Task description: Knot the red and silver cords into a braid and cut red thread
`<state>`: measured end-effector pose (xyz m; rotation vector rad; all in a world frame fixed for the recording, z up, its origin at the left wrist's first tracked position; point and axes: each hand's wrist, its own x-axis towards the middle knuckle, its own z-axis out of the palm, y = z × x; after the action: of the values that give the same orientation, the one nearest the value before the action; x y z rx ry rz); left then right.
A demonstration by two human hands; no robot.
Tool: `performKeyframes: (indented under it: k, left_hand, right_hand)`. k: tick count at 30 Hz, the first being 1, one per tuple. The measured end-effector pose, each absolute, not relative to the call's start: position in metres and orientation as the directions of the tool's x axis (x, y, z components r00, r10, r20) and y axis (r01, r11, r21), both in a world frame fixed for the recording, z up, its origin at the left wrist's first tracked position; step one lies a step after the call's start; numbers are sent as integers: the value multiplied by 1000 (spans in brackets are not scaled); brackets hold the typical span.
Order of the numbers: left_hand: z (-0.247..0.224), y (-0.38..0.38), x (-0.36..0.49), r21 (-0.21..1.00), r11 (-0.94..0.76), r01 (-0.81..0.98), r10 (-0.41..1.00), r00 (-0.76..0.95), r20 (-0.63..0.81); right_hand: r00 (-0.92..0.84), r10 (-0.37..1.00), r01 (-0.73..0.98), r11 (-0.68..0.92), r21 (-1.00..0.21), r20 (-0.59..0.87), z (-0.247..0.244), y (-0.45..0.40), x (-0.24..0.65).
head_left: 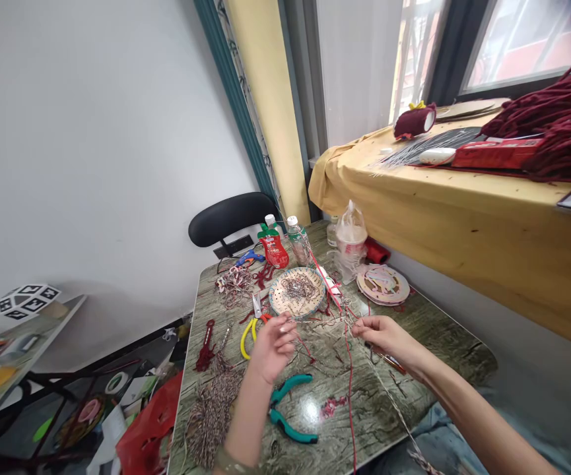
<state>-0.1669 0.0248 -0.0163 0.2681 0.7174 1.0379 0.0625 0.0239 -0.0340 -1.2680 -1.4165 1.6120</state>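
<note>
Near the middle of the table my left hand (276, 344) has its fingers curled together at the left end of thin pale strands. My right hand (381, 335) pinches the twisted cords (345, 316) at their right side. A red cord (350, 396) hangs from this bundle toward the table's front edge, and a pale twisted cord (389, 396) runs down to the lower right. Behind my left hand sits a round woven tray (275, 300) with loose thread clippings. Yellow-handled scissors (246, 338) and teal-handled pliers (292, 429) lie beside my left hand and forearm.
Bottles (296, 241), a red pouch (274, 249) and a bagged cup (351, 237) stand at the back. A round disc (383, 285) lies at the right. Mixed yarn (213, 415) spreads at the left front. The yellow-covered ledge (414, 211) holds dark red yarn (562, 125).
</note>
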Motion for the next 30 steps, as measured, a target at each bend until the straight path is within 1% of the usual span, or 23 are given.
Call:
performKeyframes:
  k: [3,6,11,14,16,18,21,23,25,27,30]
  left_hand:
    - [-8,28,-205,589,378,-715,911,173,-375]
    - [1,31,-239,625,277,-730,945,87,-316]
    - [3,34,-275,730,259,-632,940,-8,-341]
    - [-5,37,-285,767,254,-590,933,-60,-355]
    - [-12,38,-288,791,249,-559,924,-106,-366]
    - [-18,40,-289,829,250,-501,909,-173,-378]
    - [-24,41,-287,914,278,-296,858,-351,-375]
    - [-26,41,-286,941,294,-167,816,-468,-338]
    - [-24,40,-283,957,273,-101,794,-538,-283]
    - [-17,37,-277,972,233,-35,824,-524,-216]
    - [9,24,-255,980,190,57,914,-374,-155]
  right_hand:
    - [-315,918,151,-202,-968,-241,-34,25,67]
    - [-311,924,170,-178,-969,-224,-33,26,72]
    - [-325,926,230,-120,-966,-193,-34,31,98]
    - [-320,937,349,-20,-937,-139,-35,40,128]
    - [-282,955,471,53,-881,-93,-38,47,150]
    - [-205,976,569,61,-820,-70,-44,56,171]
    - [-63,996,637,-6,-771,-60,-55,69,190]
    - [15,999,662,-45,-748,-46,-60,75,193]
    - [74,997,687,-63,-724,-17,-60,77,190]
    - [115,993,707,-65,-704,24,-53,73,180]
    - [116,992,701,-39,-712,59,-25,57,152]
